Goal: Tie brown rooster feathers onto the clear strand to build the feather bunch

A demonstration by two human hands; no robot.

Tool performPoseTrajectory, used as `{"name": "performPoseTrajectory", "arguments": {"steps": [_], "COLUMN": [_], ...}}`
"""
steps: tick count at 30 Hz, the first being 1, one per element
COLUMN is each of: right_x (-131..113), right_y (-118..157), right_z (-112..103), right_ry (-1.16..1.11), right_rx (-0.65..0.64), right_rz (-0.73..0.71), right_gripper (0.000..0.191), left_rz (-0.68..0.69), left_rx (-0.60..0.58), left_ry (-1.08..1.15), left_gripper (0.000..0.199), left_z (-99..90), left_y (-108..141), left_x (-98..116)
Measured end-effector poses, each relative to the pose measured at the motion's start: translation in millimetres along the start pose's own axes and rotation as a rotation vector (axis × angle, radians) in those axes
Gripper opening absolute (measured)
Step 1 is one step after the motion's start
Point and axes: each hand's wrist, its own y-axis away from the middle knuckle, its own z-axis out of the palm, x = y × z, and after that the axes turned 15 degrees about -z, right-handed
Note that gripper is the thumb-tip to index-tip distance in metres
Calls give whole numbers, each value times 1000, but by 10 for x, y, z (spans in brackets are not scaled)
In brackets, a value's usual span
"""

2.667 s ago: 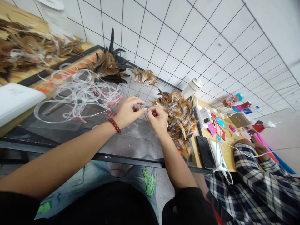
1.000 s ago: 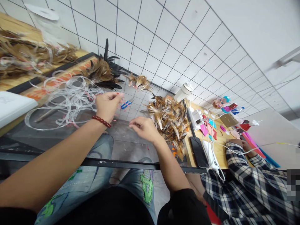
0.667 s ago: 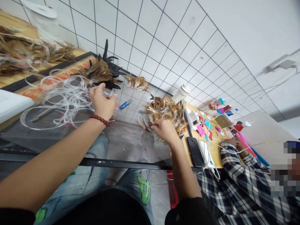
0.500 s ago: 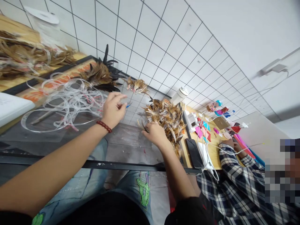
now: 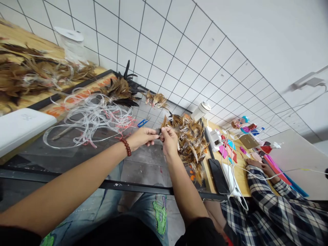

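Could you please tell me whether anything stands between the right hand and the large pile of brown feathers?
Nothing visible does: the pile lies just beside the right hand, and the white bottle stands beyond it.

No readable text; faint mark [image 5: 29, 117] on white box [image 5: 23, 131] illegible.

I see a white tiled wall [image 5: 164, 48] with dark grout lines, running at a slant — plain pale wall [image 5: 269, 30] lies beyond it. Before me is a bench [image 5: 146, 167] with a see-through top and black edging — greyish floor [image 5: 175, 218] shows below. Light wooden surfaces flank it, under even, pale light.
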Motion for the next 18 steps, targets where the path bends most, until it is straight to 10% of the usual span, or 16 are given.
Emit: {"name": "performPoseTrajectory", "arguments": {"steps": [10, 18], "right_x": [-211, -122], "right_y": [-147, -351], "right_z": [-286, -196], "right_ry": [386, 1607], "right_rx": [27, -732], "right_rz": [-337, -440], "right_gripper": [23, 19], "left_rz": [-15, 111], "left_rx": [156, 194], "left_ry": [225, 482], "left_gripper": [19, 18], "left_z": [-34, -107], "left_y": [-45, -75], "left_x": [36, 65]}}
